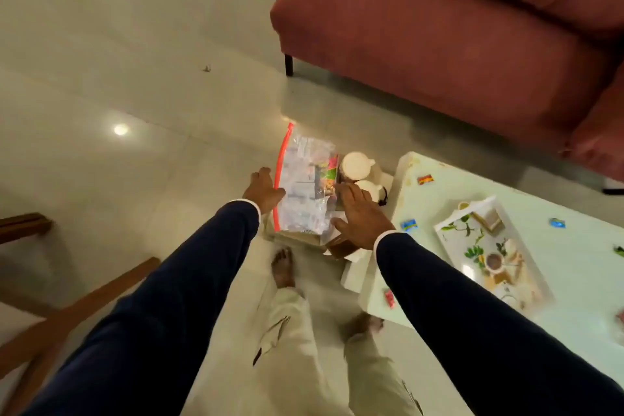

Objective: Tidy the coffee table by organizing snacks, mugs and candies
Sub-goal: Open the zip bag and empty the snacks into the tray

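No legible text, brand, number or sign was found: print on the packets inside the clear bag point(305, 186), on the candy wrappers point(409, 224) and on the patterned tray point(486, 246) is too blurred to read.

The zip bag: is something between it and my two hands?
Nothing visible. The left hand is at the red zip edge of the zip bag. The right hand is at its other side, partly covering the mugs.
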A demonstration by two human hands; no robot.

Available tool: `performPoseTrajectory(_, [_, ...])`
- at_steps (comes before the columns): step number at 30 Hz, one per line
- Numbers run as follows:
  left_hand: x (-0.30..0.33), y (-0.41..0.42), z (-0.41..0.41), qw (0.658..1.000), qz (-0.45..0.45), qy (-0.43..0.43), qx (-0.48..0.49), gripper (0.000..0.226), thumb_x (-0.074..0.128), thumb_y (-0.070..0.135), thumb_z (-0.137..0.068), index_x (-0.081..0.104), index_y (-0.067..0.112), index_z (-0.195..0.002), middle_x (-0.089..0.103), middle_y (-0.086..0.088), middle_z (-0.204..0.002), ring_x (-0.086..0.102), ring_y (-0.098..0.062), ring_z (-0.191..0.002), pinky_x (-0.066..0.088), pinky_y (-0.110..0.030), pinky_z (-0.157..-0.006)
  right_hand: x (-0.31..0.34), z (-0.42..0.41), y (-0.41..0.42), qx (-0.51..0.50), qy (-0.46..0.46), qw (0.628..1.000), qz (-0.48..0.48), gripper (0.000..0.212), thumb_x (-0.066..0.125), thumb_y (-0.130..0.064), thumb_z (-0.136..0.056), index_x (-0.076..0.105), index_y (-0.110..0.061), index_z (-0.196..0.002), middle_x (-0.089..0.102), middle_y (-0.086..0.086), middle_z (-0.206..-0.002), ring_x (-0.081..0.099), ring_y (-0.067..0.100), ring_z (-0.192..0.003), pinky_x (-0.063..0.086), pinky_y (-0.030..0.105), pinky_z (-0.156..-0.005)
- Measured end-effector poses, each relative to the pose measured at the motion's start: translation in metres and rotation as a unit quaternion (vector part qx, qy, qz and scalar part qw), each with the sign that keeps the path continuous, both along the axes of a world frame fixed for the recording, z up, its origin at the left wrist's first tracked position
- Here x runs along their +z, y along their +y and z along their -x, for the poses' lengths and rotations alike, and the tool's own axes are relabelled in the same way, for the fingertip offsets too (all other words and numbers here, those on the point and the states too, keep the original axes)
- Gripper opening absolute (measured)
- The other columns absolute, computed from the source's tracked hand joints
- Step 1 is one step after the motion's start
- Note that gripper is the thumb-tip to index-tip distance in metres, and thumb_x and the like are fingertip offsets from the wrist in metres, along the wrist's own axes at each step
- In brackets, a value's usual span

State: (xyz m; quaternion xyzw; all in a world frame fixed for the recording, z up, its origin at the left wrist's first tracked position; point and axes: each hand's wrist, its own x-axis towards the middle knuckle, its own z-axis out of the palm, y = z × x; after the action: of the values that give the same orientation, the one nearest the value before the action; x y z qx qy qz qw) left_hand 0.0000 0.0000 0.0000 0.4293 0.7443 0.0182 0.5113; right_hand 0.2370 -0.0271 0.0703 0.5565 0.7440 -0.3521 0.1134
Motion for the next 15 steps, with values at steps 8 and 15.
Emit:
performPoseTrajectory(8, [-0.049,0.023,-0.007,0.991,0.004,-0.039,0.132,0.056,0.064,0.012,-0.092,0.041,0.008,-0.143,0.062,-0.019,-0.128,0.066,-0.037,-0.109,0.058,-0.046,-0.089,-0.050,0.005,0.011,-0.083,0.007,0.994,0.070,0.071,0.061,-0.024,-0.095,0.025,-0.014,-0.155,0.031,0.011,-0.155,0.035,0.038,-0.138,0.038,0.052,-0.110])
performPoseTrajectory(15, [-0.021,0.018,0.008,0.988,-0.101,-0.008,0.118,0.014,0.056,0.026,-0.098,0.059,0.016,-0.089,0.061,0.003,-0.079,0.058,-0.023,-0.072,0.049,-0.034,-0.066,-0.049,-0.006,0.003,-0.077,-0.017,0.995,0.063,0.071,0.063,-0.023,-0.093,0.028,-0.014,-0.153,0.036,0.012,-0.153,0.038,0.037,-0.137,0.043,0.052,-0.107])
